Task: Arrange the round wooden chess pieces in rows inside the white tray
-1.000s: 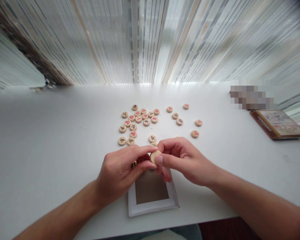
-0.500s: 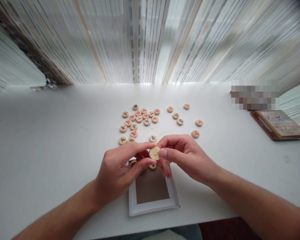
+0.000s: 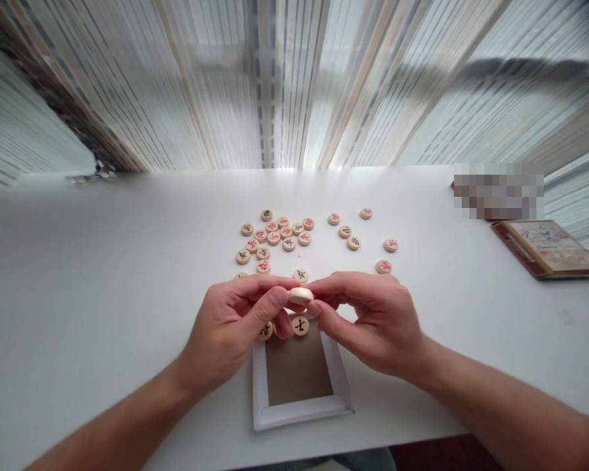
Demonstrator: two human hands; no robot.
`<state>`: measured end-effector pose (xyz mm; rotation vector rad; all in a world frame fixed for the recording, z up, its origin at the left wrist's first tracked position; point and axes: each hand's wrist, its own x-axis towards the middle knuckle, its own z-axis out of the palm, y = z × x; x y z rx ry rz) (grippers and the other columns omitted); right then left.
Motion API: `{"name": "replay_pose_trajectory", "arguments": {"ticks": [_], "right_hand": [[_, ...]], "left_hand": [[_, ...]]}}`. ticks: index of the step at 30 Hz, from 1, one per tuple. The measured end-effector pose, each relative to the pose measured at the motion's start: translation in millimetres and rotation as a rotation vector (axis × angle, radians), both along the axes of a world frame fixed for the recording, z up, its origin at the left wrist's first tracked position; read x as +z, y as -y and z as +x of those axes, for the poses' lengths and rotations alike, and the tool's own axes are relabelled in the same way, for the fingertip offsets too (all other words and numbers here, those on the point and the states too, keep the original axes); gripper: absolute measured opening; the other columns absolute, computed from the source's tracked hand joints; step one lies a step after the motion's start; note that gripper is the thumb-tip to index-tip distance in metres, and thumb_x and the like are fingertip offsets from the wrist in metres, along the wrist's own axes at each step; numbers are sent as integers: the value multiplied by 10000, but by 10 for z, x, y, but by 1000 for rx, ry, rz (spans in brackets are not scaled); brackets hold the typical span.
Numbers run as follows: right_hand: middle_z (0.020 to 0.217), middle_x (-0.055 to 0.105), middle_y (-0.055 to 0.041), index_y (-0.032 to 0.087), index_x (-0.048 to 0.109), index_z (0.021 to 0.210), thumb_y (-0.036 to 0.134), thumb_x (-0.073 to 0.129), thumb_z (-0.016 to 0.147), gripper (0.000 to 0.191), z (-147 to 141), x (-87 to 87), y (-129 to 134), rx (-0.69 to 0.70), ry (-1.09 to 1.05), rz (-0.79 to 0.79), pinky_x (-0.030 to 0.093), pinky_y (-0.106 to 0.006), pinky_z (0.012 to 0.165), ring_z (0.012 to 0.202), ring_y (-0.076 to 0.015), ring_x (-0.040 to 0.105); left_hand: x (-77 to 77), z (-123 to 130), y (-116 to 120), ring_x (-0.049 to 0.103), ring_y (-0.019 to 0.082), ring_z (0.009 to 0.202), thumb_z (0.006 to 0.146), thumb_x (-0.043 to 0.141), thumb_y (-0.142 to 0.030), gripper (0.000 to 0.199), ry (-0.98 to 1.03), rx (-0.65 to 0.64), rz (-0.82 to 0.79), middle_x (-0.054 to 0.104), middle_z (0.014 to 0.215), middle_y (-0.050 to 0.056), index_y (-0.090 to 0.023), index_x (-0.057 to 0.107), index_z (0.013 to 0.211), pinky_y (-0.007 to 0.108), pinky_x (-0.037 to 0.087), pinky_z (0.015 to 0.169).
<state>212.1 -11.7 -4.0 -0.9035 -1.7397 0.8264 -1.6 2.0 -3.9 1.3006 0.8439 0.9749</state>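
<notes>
Between both hands I hold one round wooden xiangqi piece, tilted so that its pale rim shows. My left hand pinches its left side with thumb and fingers. On its right side, the thumb and fingers of my right hand are closed on it too. Below the hands lies an open shallow box with white walls and a brown bottom. A piece with a black character is at the box's far end, and another black-marked piece lies to its left, partly covered by my left fingers.
Several pieces with red or black characters lie loose beyond my hands on the white table. A brown-edged box or book lies at the right, with a blurred-out object behind it. Striped curtains hang along the back.
The held piece has turned from showing its blank flat face to showing its rim. My left thumb has moved up onto its side. The view has tilted slightly.
</notes>
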Motion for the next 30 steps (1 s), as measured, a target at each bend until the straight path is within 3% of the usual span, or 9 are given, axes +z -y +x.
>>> {"name": "replay_pose_trajectory", "arguments": {"ticks": [3,6,13,18,23,30], "right_hand": [[796,805,-51,181,815,1078,121,719,985,147,22,-23,-4,-36,168,283,599,-226,606,623,-132,716],[863,813,-73,182,788,1173,112,698,1002,207,53,-49,-22,-44,260,406,602,-238,622,663,-141,730],[932,800,-83,186,764,1216,174,747,1019,198,70,-80,-47,-16,234,373,614,-240,645,675,-136,725],[892,783,-67,191,745,1215,174,737,1031,185,60,-93,-54,-15,250,352,600,-248,647,668,-139,710],[872,771,-55,177,732,1158,175,754,1019,141,64,-72,-56,-5,251,348,582,-238,645,661,-134,711],[969,809,-85,181,720,1227,195,647,1074,170,110,-32,-39,15,452,430,571,-258,654,740,-159,744]], "left_hand": [[-2,2,-6,734,124,628,989,824,-370,218,28,-5,-62,799,690,41,-178,889,1071,191,605,645],[-17,4,-3,737,121,640,937,880,-342,214,49,-2,-142,814,732,48,-175,890,1071,184,616,638],[-30,17,3,809,159,690,828,952,-185,238,97,66,-166,868,827,64,-182,892,1058,213,685,680],[-10,39,-15,864,225,828,800,965,-182,230,89,95,-143,892,926,86,-182,906,1022,281,731,779],[4,44,-27,836,197,698,776,989,-215,222,100,104,-173,886,869,70,-180,908,980,259,721,674],[10,58,-12,835,185,725,795,970,-206,176,31,75,-88,875,834,42,-197,906,959,232,705,688]]}}
